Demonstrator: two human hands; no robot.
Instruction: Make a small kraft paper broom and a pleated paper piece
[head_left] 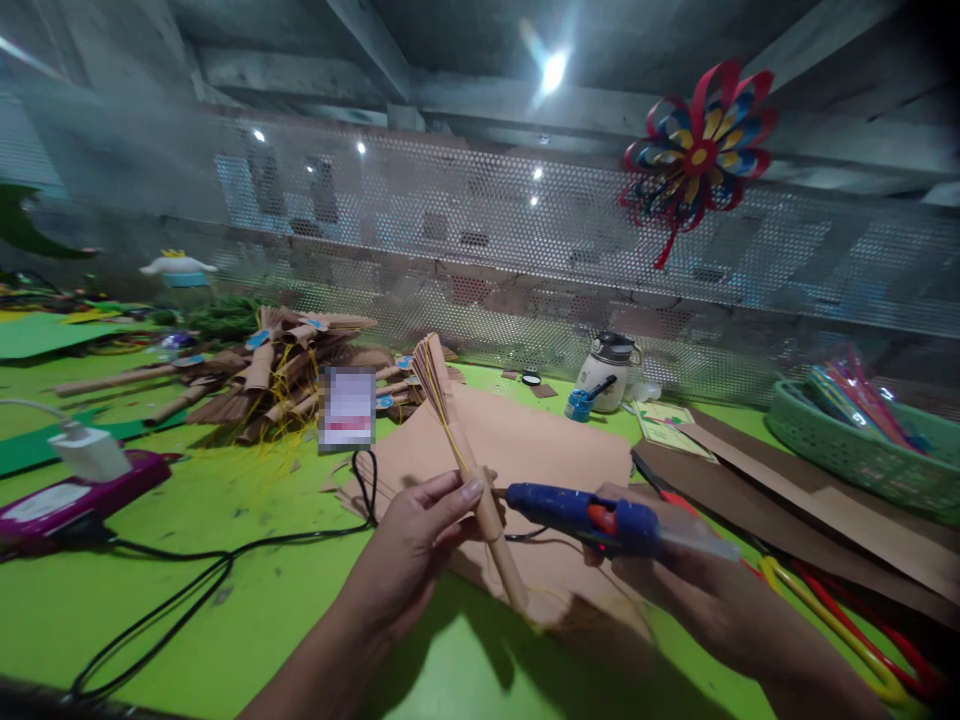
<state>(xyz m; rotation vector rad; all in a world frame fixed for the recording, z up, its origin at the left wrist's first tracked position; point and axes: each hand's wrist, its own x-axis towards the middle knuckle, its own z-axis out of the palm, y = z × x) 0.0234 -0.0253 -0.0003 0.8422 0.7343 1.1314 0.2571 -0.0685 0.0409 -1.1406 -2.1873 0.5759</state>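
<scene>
Between the thumb and fingers of my left hand (429,525) is a small brown paper broom (491,525), tilted with its pleated end up and its rolled handle down. A yellow string runs along it. My right hand (652,550) grips a blue hot glue gun (577,510) with a red part on its side and a clear glue stick at the back. The nozzle points left at the paper band near my left thumb; whether it touches is hard to tell. Beneath both hands lie tan paper sheets (540,435).
Finished-looking paper brooms (277,370) are heaped at the left. A purple power strip (82,500) and black cord (225,555) lie in front. To the right are scissors (832,630), brown paper strips (780,510), a green basket (862,440), a blue bottle (579,404) and a jug (606,370).
</scene>
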